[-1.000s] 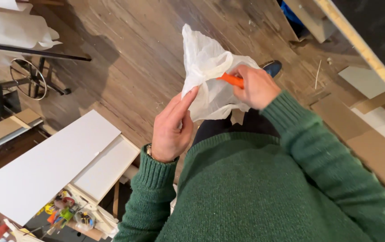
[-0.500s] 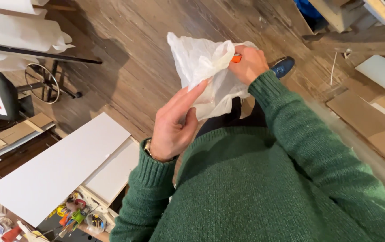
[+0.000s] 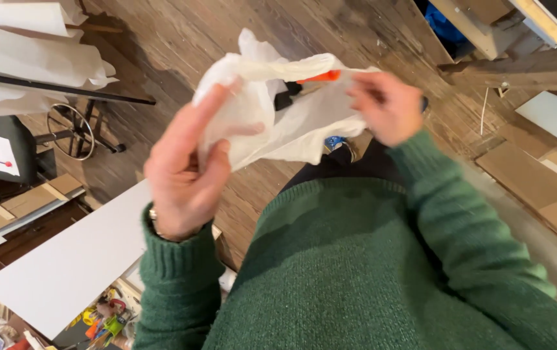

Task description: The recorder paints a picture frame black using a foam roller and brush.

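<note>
White thin plastic bag (image 3: 272, 110) is held up in front of the chest, stretched between both hands above the wooden floor (image 3: 214, 39). Left hand (image 3: 184, 172) has its fingers (image 3: 210, 152) closed on the bag's left side. Right hand (image 3: 388, 107) pinches the bag's right edge. An orange tool (image 3: 318, 76) lies against the bag's upper edge; whether the right fingers grip it cannot be told. White panels (image 3: 71, 266) lie on the floor at lower left.
</note>
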